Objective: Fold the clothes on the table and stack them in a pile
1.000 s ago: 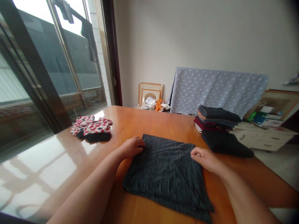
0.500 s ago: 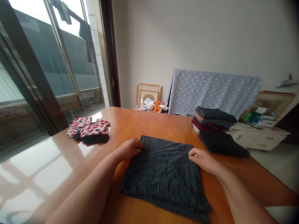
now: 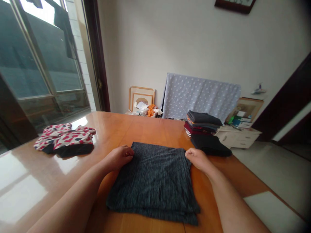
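A dark grey-blue heathered garment (image 3: 155, 181), folded into a rough square, lies flat on the wooden table (image 3: 145, 126) in front of me. Its lower edge shows more than one layer, slightly out of line. My left hand (image 3: 122, 156) is closed at the garment's far left corner, fingers curled on its edge. At the far right corner my right hand (image 3: 196, 157) pinches the cloth between thumb and fingers. Which kind of garment it is, I cannot tell.
A stack of folded clothes (image 3: 202, 121) stands at the right, with a black folded garment (image 3: 211, 144) in front of it. White-and-red patterned clothing (image 3: 70, 139) lies at the left. Behind the table are a grey dotted cloth (image 3: 194, 95), picture frames (image 3: 142, 92) and a white cabinet (image 3: 240, 136).
The camera view has turned to the right, so everything appears shifted left. Both hands stay at the garment's far corners, and the garment keeps nearly the same shape.
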A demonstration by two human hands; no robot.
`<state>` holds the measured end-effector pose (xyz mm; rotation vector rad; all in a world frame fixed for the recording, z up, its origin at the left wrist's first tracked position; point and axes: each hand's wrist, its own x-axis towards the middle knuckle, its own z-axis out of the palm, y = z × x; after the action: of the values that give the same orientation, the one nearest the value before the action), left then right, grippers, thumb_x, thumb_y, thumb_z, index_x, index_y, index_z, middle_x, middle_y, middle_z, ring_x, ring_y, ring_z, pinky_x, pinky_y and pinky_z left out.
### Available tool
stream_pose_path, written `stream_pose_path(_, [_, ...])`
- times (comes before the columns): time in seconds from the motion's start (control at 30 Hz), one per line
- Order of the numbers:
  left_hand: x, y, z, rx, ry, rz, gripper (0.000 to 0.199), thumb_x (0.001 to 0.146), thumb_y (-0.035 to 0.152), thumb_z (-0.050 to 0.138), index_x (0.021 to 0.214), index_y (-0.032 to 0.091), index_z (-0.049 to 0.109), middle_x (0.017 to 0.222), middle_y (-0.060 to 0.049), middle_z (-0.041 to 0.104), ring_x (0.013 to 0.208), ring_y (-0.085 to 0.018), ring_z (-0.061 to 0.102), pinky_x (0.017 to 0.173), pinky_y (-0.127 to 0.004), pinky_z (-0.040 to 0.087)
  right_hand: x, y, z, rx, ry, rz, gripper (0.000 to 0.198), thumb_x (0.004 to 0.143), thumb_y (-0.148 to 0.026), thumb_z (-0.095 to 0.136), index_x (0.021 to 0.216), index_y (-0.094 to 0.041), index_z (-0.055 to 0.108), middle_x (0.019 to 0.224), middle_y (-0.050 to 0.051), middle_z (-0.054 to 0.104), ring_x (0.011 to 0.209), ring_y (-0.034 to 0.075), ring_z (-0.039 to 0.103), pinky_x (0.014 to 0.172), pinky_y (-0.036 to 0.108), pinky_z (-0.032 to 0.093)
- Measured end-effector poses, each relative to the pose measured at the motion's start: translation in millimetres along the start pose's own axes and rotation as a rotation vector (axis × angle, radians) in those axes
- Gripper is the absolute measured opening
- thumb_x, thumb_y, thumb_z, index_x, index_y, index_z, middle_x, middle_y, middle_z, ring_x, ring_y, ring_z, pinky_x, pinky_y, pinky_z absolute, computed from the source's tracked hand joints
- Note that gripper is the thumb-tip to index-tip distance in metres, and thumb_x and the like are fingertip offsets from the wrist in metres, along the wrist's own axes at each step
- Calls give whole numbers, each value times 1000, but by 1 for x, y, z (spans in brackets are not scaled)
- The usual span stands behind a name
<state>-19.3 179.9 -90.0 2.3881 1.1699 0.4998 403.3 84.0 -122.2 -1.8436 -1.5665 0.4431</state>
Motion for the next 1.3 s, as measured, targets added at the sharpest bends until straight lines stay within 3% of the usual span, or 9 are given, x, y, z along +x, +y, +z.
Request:
stream_pose_path(0.2, [2, -2, 0, 38, -19, 40, 22, 77, 33, 60, 91, 23, 73, 92, -3, 63, 82, -20, 63, 77, -29, 48, -5, 3, 3, -25, -64, 46, 22, 73, -34, 70, 91, -22, 70, 66, -1, 65, 63, 16, 58, 62, 25, 43])
stream_pose_path(0.37, [1, -1, -1, 41, -12, 36, 23, 80, 34, 57, 91, 22, 73, 92, -4, 64, 82, -20, 63, 76, -30, 48, -2, 11, 1, -10, -64, 62, 23, 74, -39, 70, 86, -20, 69, 67, -1, 67, 63, 16, 59, 62, 25, 43])
stream_pose_path(0.6, [4, -13, 1, 11, 153, -47, 23, 85, 33, 53, 95, 21, 71, 94, -5, 70, 86, -20, 64, 77, -29, 47, 12, 19, 8, -69, 132, 36, 28, 85, -46, 58, 87, -21, 70, 81, 5, 73, 74, 20, 67, 68, 27, 48])
stream_pose_path(0.83, [6, -23, 10, -8, 192, -144, 26, 87, 38, 53, 96, 22, 72, 97, -5, 74, 88, -20, 66, 75, -27, 48, 21, 30, 17, -196, 236, -64, 42, 87, -50, 57, 115, -20, 66, 113, 11, 70, 102, 24, 67, 88, 34, 50])
stream_pose_path(1.03, [5, -23, 17, -10, 286, -220, 28, 86, 39, 56, 98, 20, 72, 97, -7, 74, 91, -22, 67, 79, -30, 49, 17, 24, 20, -385, 171, -83, 51, 86, -51, 59, 126, -21, 64, 123, 13, 68, 114, 32, 62, 98, 42, 46])
stream_pose_path(1.17, [4, -21, 11, 24, 255, -224, 31, 86, 41, 56, 103, 20, 71, 100, -6, 75, 93, -22, 68, 79, -30, 48, 15, 20, 20, -367, 111, -70, 41, 85, -43, 60, 120, -23, 67, 117, 11, 70, 114, 29, 63, 97, 38, 46])
stream_pose_path(1.3, [11, -26, 8, 7, 209, -228, 33, 85, 43, 55, 103, 19, 70, 100, -5, 75, 91, -21, 68, 77, -28, 48, 16, 19, 18, -307, 117, -49, 43, 85, -33, 57, 126, -20, 63, 118, 11, 70, 113, 26, 63, 96, 35, 46])
